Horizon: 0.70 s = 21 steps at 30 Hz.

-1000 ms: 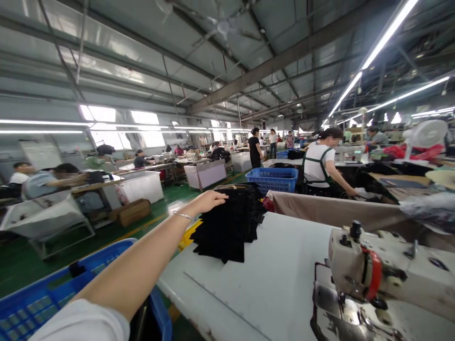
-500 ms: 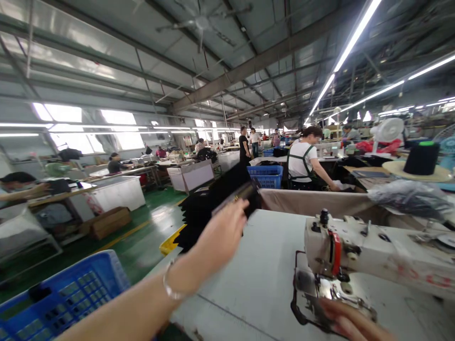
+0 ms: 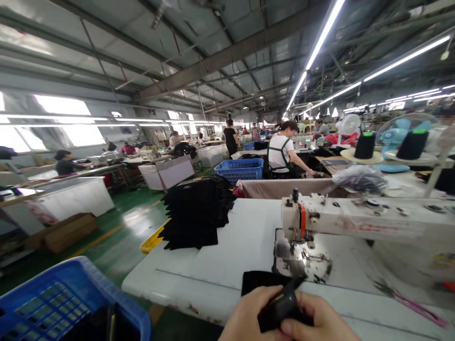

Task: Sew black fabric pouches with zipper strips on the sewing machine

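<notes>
Both of my hands are together at the table's front edge, in front of the sewing machine [image 3: 341,220]. My left hand [image 3: 249,315] is closed on a black fabric piece [image 3: 261,282], whose flat part lies on the white table [image 3: 199,279]. My right hand [image 3: 316,317] pinches the same piece from the other side, thumb on a folded, shinier part. The machine's metal needle plate area is just beyond my fingers. To the left, a tall stack of black fabric pieces [image 3: 197,213] rests on the table's far left corner.
A blue basket [image 3: 131,303] with black pieces stands at lower left. Pink-handled scissors [image 3: 408,300] lie right of the machine. A yellow bin [image 3: 151,244] is beside the stack. Beyond the table, a co-worker in a white shirt [image 3: 279,151] works near another blue basket [image 3: 240,170].
My left hand has come back from the stack to the front edge and joined my right hand at a black fabric piece. The view has turned to the right.
</notes>
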Available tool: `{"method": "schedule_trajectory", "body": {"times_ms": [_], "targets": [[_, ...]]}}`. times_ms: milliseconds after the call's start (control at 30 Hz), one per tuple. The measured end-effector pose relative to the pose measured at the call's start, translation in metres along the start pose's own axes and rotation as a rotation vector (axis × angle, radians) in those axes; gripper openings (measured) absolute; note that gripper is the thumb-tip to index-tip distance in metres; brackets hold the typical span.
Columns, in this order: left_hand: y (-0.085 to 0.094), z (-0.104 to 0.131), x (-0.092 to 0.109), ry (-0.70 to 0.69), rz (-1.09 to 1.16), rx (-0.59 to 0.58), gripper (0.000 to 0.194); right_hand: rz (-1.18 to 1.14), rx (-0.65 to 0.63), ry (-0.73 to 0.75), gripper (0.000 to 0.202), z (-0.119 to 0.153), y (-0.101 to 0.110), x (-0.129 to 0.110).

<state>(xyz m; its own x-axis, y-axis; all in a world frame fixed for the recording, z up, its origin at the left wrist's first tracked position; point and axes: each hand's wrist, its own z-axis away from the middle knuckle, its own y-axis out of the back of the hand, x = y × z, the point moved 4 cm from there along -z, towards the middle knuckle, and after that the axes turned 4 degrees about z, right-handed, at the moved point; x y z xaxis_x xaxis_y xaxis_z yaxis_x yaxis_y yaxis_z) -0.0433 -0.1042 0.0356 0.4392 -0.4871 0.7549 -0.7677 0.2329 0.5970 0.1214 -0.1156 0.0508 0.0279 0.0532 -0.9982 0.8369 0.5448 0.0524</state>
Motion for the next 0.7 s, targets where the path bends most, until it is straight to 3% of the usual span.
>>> {"method": "schedule_trajectory", "body": {"times_ms": [67,100,200,267,367,467,600,700], "targets": [[0.001,-0.001,0.020,0.146,0.270,-0.026,0.049,0.153,0.008,-0.024,0.031,0.014,0.001,-0.033],[0.003,-0.002,0.031,0.186,0.365,-0.019,0.045,0.287,0.074,0.018,0.025,0.019,0.006,-0.049],[0.008,-0.003,0.058,0.225,0.634,-0.020,0.050,0.680,0.317,0.122,0.006,0.032,0.021,-0.078],[0.008,-0.004,0.069,0.224,0.807,-0.042,0.058,0.766,0.354,0.106,0.010,0.037,0.026,-0.082],[0.009,-0.006,0.072,0.240,0.916,0.043,0.045,0.748,0.299,0.005,0.012,0.038,0.028,-0.081],[0.011,-0.011,0.067,0.250,0.899,0.183,0.024,0.747,0.358,-0.016,0.019,0.040,0.036,-0.087],[0.017,-0.016,0.060,0.238,1.000,0.298,0.026,0.768,0.485,0.006,0.024,0.044,0.050,-0.094],[0.019,-0.017,0.060,0.267,1.088,0.317,0.029,0.791,0.509,0.012,0.024,0.045,0.054,-0.092]]}}
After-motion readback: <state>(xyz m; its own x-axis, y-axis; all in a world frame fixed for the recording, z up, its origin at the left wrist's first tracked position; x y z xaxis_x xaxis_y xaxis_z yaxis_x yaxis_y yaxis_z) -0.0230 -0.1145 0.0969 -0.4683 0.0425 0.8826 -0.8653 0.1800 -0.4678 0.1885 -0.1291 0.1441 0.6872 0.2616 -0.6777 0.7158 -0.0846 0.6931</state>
